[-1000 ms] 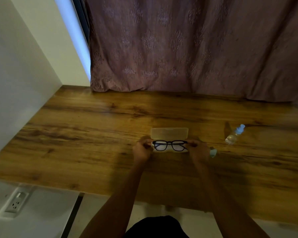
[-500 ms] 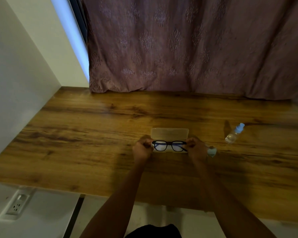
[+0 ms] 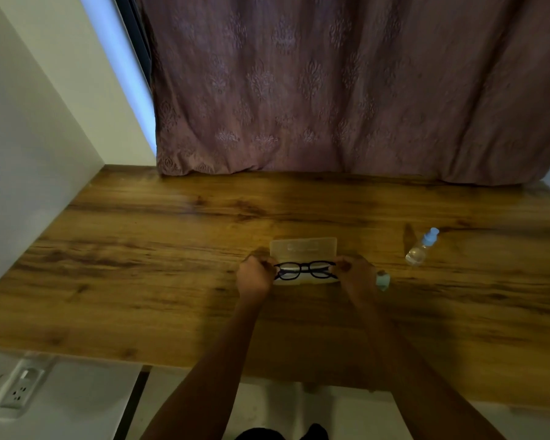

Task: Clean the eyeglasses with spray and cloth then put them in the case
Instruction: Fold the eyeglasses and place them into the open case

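Black-framed eyeglasses (image 3: 305, 270) are held by both ends just over the open translucent case (image 3: 303, 248) in the middle of the wooden table (image 3: 140, 265). My left hand (image 3: 254, 277) pinches the left end of the frame and my right hand (image 3: 355, 274) pinches the right end. The case's lid lies flat behind the glasses; its lower half is mostly hidden under them. A small clear spray bottle (image 3: 422, 246) with a light blue cap lies on its side to the right. A pale blue-green cloth (image 3: 383, 280) peeks out beside my right hand.
A mauve patterned curtain (image 3: 346, 90) hangs along the table's far edge. A white wall (image 3: 29, 138) bounds the left side. A power socket (image 3: 21, 387) sits low on the left below the table's front edge.
The glasses have sunk slightly toward the case, with both hands still gripping the ends. The camera view shifted a little.
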